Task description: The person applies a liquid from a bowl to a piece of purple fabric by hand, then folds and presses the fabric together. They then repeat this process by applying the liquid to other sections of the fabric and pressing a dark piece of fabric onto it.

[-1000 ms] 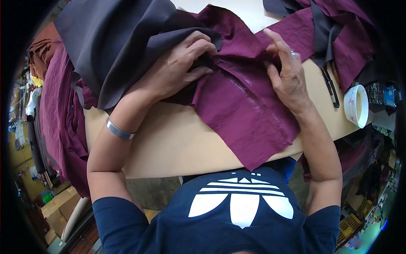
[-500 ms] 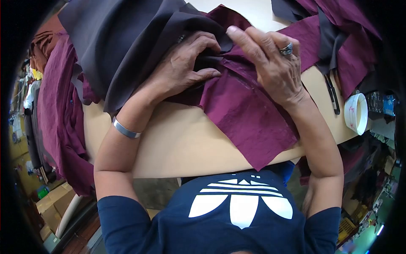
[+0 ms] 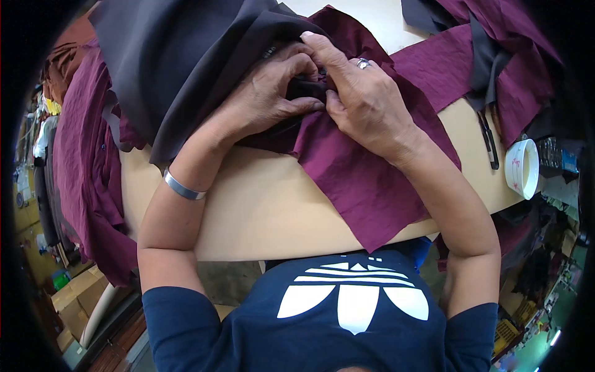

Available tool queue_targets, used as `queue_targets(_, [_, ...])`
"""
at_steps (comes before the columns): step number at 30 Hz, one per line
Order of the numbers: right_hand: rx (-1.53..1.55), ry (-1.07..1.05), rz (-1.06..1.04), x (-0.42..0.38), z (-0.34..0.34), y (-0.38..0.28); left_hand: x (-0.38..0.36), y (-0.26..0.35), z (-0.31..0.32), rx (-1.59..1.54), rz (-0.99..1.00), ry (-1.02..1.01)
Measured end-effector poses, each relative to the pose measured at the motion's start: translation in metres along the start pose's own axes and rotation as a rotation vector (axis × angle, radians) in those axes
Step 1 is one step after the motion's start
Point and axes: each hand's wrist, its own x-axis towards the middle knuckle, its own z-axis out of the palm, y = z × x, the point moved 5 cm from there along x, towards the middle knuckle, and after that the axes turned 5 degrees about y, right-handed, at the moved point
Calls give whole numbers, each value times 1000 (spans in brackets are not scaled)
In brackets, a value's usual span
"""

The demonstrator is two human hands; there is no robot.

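My left hand [image 3: 266, 93] lies on the dark grey fabric [image 3: 167, 68], its thumb and fingers curled round a fold of it. Close against its fingertips, my right hand [image 3: 369, 102] is closed in a pinch at the same fold, index finger bent over the top. What lies right between the fingertips is mostly hidden. Maroon fabric [image 3: 365, 192] comes out from under both hands, and one pointed corner hangs toward the table's front edge. The dark and maroon cloths meet beneath my hands.
A pale table [image 3: 260, 211] carries the cloth. To the right are a black pen-like tool [image 3: 488, 139], a white bowl [image 3: 522, 167] and more maroon fabric [image 3: 527, 80]. Maroon cloth [image 3: 87, 167] hangs at the left edge. A cardboard box [image 3: 80, 301] stands on the lower left.
My right hand has moved left and down from above the maroon cloth to meet my left hand, its fingers now closed. The maroon fabric has shifted and creased. My left hand has stayed put.
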Motion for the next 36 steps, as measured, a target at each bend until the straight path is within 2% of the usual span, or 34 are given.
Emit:
queue_targets(4, [-147,6,-125,-3,3,-7,1,-1,0,-8,43,16])
queue_targets(6, [-136,5,-132,-3,3,-7,1,-2,1,-106,13,13])
queue_targets(10, [-139,-6,-136,-3,3,-7,1,-3,2,-52,25,-2])
queue_targets(13, [-119,13,-95,-4,6,4,2,2,0,-23,46,-17])
queue_targets(16, [128,68,74,-6,0,9,3,2,1,-46,40,-51])
queue_targets(19, [199,51,204,-10,1,18,3,1,1,-41,32,-71])
queue_targets(21, [254,58,204,-11,-2,22,2,-2,0,-12,21,-87])
queue_targets(24, [329,89,249,-13,-12,29,-2,-3,-3,6,112,-43])
queue_targets(26, [318,90,246,-16,-15,31,-6,2,-8,184,68,-32])
queue_targets(29, [76,27,68,-15,-19,19,-14,25,-20,457,-64,-72])
queue_targets(33, [204,42,169,-14,-15,28,-30,24,-27,587,-354,-171])
queue_targets(34, [240,30,206,-13,-14,32,-32,19,-29,551,-217,-87])
queue_targets(36, [247,8,237,-13,-12,34,-32,17,-29,467,-243,-124])
